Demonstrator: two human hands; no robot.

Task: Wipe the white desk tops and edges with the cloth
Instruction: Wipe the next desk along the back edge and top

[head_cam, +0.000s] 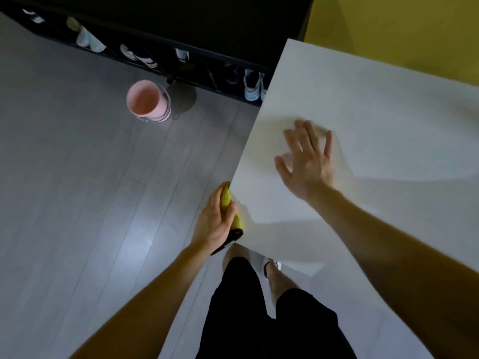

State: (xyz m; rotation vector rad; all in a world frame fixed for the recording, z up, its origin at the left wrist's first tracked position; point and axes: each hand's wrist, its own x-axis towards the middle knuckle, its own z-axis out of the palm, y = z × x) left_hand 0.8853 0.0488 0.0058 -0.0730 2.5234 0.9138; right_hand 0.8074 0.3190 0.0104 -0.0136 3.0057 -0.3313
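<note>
- Gripping the yellow cloth [226, 198] - the left hand [215, 221] has fingers and thumb curled round it, bunched up and pressed against the left edge of the white desk [363, 112].
- Cloth position: on the desk's edge, close to the near corner; bits of it poke out past the fingertips and below the thumb.
- Black piece [232, 235] sits just under the cloth by the heel of the palm - cannot tell what it is.
- Right hand [308, 161]: flat on the desk top, palm down, fingers spread, holding nothing. It is in from the edge and further forward than the left hand.
- Both forearms are bare; the left runs alongside the desk, the right crosses over the top.
- Desk top: plain white, matte, with soft shadows from hand and arm.
- Floor [90, 177]: grey planks, with a glare patch left of the left forearm.
- Pink bucket [149, 101] stands on the floor, well apart from the desk and near a dark shoe rack [197, 73] at the far side; light shoes [252, 85] sit in its compartments.
- Yellow wall [401, 27] behind the desk.
- Black shorts [246, 307] and feet show below the desk corner.
</note>
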